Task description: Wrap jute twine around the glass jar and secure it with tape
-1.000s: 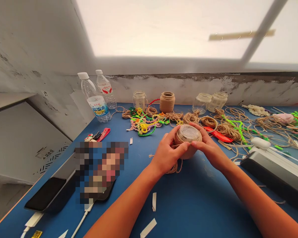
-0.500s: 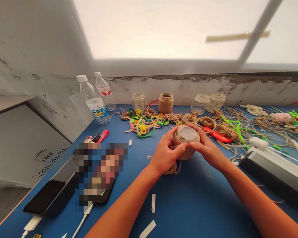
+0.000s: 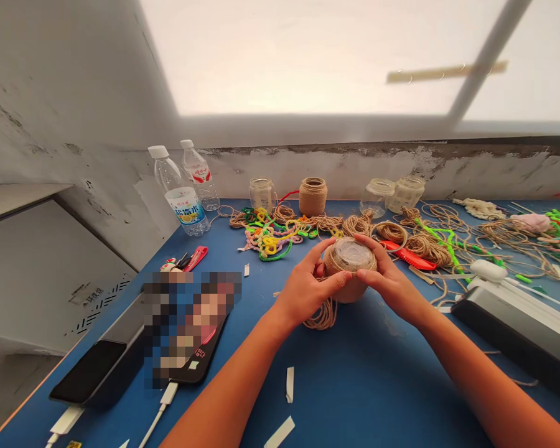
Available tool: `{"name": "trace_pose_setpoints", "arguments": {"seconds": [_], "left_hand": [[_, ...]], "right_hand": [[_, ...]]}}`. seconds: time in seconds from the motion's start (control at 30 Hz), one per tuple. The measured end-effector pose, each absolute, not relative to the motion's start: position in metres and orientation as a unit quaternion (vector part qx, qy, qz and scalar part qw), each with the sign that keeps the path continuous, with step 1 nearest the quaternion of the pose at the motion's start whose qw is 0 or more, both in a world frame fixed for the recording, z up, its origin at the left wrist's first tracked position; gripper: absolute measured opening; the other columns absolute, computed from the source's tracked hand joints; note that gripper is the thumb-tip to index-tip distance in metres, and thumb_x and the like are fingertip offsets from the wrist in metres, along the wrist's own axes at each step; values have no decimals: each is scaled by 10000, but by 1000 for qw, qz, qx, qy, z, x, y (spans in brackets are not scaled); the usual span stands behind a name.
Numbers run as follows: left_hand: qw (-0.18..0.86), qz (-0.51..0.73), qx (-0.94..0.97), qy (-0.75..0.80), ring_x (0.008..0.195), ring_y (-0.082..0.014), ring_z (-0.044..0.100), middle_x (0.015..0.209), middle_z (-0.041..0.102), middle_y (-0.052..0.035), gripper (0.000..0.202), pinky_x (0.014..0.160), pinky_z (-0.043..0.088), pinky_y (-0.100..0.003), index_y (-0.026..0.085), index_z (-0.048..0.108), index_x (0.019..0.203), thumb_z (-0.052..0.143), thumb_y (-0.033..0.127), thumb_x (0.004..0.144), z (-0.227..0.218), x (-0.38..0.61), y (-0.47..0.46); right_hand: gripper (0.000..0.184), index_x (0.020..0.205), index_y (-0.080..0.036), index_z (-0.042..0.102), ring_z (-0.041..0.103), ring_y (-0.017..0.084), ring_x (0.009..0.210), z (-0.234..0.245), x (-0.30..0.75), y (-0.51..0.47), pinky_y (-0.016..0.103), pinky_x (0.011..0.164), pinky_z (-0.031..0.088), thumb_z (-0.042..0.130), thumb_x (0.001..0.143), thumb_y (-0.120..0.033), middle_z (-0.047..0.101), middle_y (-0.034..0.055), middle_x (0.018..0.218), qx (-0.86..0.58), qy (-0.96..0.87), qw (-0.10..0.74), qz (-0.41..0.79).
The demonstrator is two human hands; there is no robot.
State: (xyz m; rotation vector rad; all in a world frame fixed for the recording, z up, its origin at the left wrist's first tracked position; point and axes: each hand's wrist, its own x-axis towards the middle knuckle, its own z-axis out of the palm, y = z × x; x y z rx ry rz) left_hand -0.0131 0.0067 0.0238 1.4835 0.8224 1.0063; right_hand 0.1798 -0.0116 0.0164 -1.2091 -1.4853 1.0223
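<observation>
Both my hands hold a glass jar (image 3: 350, 264) wound with jute twine, its clear round end facing up. My left hand (image 3: 305, 289) grips the near left side, with its fingertips on the twine near the rim. My right hand (image 3: 382, 277) wraps the right side, and its fingers nearly meet those of my left hand. A loose bunch of jute twine (image 3: 322, 317) hangs from the jar below my left hand. The jar's far side is partly hidden by my fingers.
A blue table (image 3: 354, 379) holds two plastic bottles (image 3: 180, 193), glass jars (image 3: 262, 194), a twine-wrapped jar (image 3: 313, 196), colored pipe cleaners (image 3: 268, 236), twine tangles (image 3: 429, 246), a red comb (image 3: 408, 256), a phone (image 3: 88, 371) and a grey device (image 3: 513, 326).
The jar stays between my hands, and my left hand sits slightly lower and further left. The twine below it now forms a fuller bunch. The view has shifted slightly.
</observation>
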Motion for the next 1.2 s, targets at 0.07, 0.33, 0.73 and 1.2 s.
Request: {"name": "trace_pose_setpoints", "arguments": {"seconds": [0.07, 0.33, 0.73, 1.2], "left_hand": [[555, 425, 627, 344, 656, -115, 438, 706, 451, 52, 612, 653, 433, -240, 229, 542, 1359, 718, 346, 785, 25, -13, 6], [558, 439, 616, 342, 648, -110, 473, 740, 509, 43, 573, 620, 448, -229, 238, 565, 1308, 735, 343, 771, 24, -10, 5], [543, 411, 643, 350, 614, -94, 380, 685, 384, 81, 625, 595, 356, -217, 213, 504, 1305, 746, 257, 731, 25, -17, 7], [555, 414, 645, 323, 568, -71, 372, 640, 429, 83, 235, 530, 298, -208, 184, 558, 861, 734, 292, 750, 27, -25, 14]], "right_hand": [[655, 1386, -304, 453, 390, 333, 1393, 19, 178, -12, 516, 1177, 249, 694, 793, -443, 453, 58, 1498, -500, -597, 470, 416], [636, 1336, -303, 497, 517, 316, 1281, 27, 173, -13, 480, 1122, 358, 715, 742, -372, 565, 42, 1393, -499, -553, 483, 461], [729, 1401, -285, 443, 499, 320, 1323, 30, 174, -16, 484, 1145, 334, 722, 734, -374, 556, 63, 1436, -481, -542, 480, 494], [730, 1424, -307, 400, 408, 309, 1390, 26, 175, -14, 478, 1178, 264, 707, 765, -377, 482, 59, 1478, -473, -555, 483, 485]]}}
